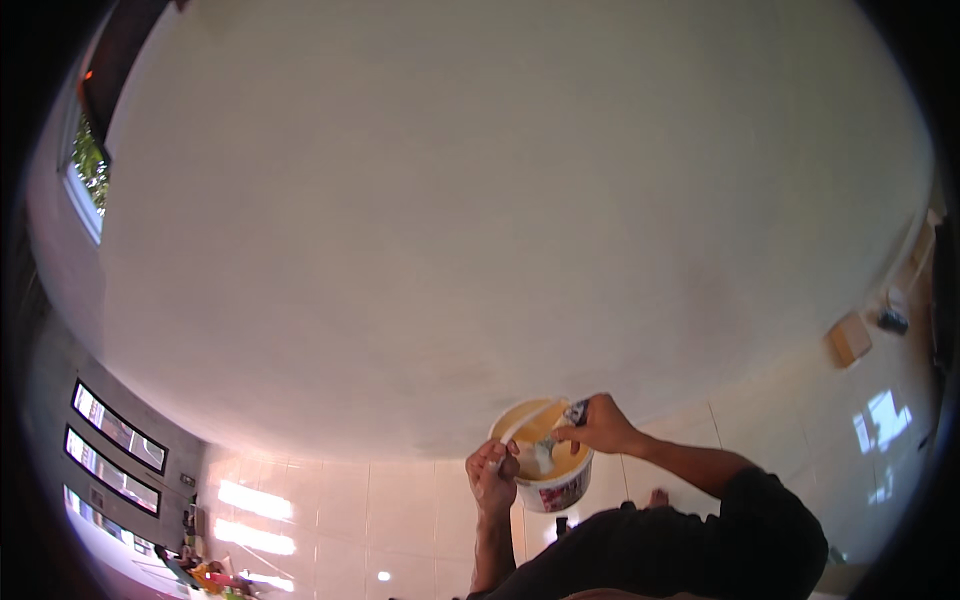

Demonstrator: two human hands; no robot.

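A white bucket with a coloured print on its side and a yellowish inside hangs in front of me, close to the wall. My left hand is closed around its white strap handle, at the bucket's left rim. Over the right rim, my right hand grips a tool with a dark, mottled top. Below its fingers, inside the bucket, shows a whitish mass; whether that is the tool's end or the contents I cannot tell.
A broad pale wall fills the view ahead. Shiny floor tiles run along its foot. To the right on the floor lie a tan block and a dark object. Assorted items sit at lower left, below windows.
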